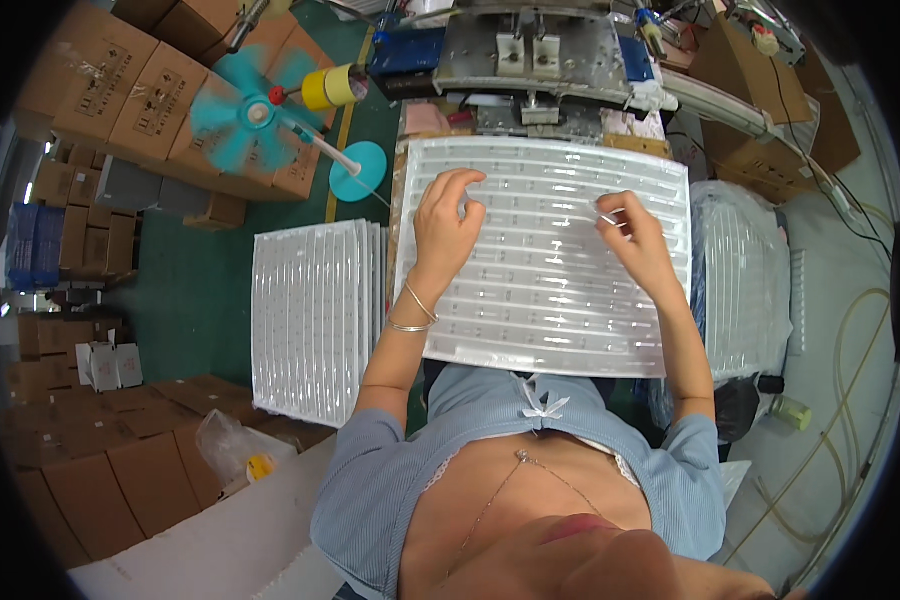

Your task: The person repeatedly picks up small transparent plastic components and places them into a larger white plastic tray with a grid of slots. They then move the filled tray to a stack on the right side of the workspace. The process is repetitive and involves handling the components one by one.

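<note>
A large white sheet of long parallel ribs (540, 345), shiny and clear-topped with rows of small dark marks, lies across the work surface before me. Over its left part hovers my left hand (448, 222), fingers bent and thumb apart from the forefinger, with nothing visible between them. My right hand (632, 238) is over the right part of the sheet, thumb and fingers pinched together. A small, thin, whitish sliver (610, 218) shows at those fingertips, too small to name.
Similar ribbed sheets (310, 320) are stacked at the left, and plastic-wrapped ones (745, 280) stand at the right. A metal machine (530, 50) is beyond the sheet. A teal fan (260, 115), yellow tape rolls (328, 90) and cardboard boxes (120, 100) are at the far left.
</note>
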Available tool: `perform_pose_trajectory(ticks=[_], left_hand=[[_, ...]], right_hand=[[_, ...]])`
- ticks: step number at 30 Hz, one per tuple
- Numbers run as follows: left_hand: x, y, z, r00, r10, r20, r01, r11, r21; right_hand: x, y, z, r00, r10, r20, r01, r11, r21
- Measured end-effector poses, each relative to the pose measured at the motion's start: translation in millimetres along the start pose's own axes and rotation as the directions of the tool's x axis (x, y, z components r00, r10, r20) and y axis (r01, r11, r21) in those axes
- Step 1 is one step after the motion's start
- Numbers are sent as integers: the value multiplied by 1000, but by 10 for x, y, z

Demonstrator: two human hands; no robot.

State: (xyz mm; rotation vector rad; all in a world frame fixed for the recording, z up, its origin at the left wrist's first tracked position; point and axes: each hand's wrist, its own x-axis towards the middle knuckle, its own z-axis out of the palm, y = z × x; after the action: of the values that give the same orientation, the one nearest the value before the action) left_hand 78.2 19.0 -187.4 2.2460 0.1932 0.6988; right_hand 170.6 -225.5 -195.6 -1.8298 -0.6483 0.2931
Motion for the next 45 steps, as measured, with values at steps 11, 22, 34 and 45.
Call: perform_pose_trajectory(ticks=[11,22,34,45], left_hand=[[1159,143,539,954,253,-162,-212,949,234],[1811,456,636,860,496,-120,-435,835,337],[-94,164,-290,983,-159,95,178,955,-235],[-1658,-10,-334,768,227,599,-473,831,292]], right_hand=[[661,-33,-377,941,-86,-327,135,982,132],[1726,-315,-265,653,-630,-420,323,734,-598],[2055,-203,-248,736,-620,-271,161,549,-820],[-793,-203,623,687,-322,651,580,783,-225]])
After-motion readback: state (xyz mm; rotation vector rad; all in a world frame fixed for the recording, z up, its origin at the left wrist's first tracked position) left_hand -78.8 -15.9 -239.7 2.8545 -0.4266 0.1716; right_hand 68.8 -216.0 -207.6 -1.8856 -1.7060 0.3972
